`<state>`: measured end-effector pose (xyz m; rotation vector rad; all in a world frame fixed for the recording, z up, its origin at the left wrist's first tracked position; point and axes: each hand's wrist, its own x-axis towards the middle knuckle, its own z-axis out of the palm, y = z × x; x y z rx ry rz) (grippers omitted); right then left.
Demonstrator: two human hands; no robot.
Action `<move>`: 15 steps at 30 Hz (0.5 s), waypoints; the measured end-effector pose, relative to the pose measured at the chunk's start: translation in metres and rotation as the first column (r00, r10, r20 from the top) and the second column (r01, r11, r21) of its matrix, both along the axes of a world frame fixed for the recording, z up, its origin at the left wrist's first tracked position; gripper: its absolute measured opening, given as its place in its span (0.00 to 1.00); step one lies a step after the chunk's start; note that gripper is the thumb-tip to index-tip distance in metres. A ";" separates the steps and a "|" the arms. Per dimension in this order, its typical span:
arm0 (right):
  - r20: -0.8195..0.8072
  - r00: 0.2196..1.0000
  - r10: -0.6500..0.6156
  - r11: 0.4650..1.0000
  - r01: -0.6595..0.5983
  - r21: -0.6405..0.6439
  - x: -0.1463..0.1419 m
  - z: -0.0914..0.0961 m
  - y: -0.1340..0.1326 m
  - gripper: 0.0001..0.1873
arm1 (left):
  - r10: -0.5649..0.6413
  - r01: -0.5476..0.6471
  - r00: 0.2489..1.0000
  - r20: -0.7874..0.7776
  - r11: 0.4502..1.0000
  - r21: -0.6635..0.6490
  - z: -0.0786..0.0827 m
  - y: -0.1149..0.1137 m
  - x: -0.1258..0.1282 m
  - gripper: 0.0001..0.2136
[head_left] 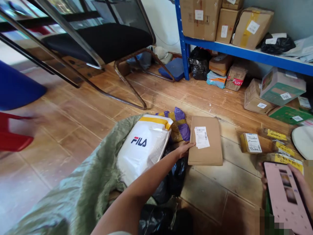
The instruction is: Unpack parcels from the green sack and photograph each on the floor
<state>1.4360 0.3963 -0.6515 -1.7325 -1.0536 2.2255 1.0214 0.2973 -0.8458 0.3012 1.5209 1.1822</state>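
My left hand reaches across from below and grips the left edge of a flat brown cardboard parcel. A white shipping label lies on its upper face. My right hand, at the right edge, is wrapped round a smartphone with a pink lit screen. Just left of the parcel, a white FILA mailer bag rests in the mouth of a green woven sack. A purple and brown taped package lies behind my left hand, and black plastic-wrapped parcels sit under my forearm.
A blue-framed shelf stands at the back right, with boxes on and below it. Small yellow-taped parcels lie on the tiled floor to the right. A black metal-framed chair stands at the back left, near a red object.
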 end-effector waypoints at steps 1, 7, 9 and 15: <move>0.030 0.999 -0.039 0.998 0.037 0.044 -0.003 0.010 0.005 0.37 | -0.011 0.011 0.998 -0.065 1.000 -0.005 0.003 0.002 0.006 0.27; -0.146 0.949 -0.279 0.955 0.258 -0.146 -0.006 -0.008 -0.028 0.23 | -0.089 0.136 0.887 -0.453 0.988 0.074 0.040 -0.035 0.038 0.10; -0.254 0.900 -0.354 0.906 0.263 -0.331 -0.006 -0.032 -0.053 0.21 | -0.185 0.308 0.714 -0.676 0.949 0.065 0.054 -0.063 0.046 0.18; -0.252 0.871 -0.421 0.792 0.218 -0.570 -0.003 -0.083 -0.100 0.26 | 0.018 0.241 -0.063 -0.998 0.971 0.002 0.059 -0.193 0.053 0.22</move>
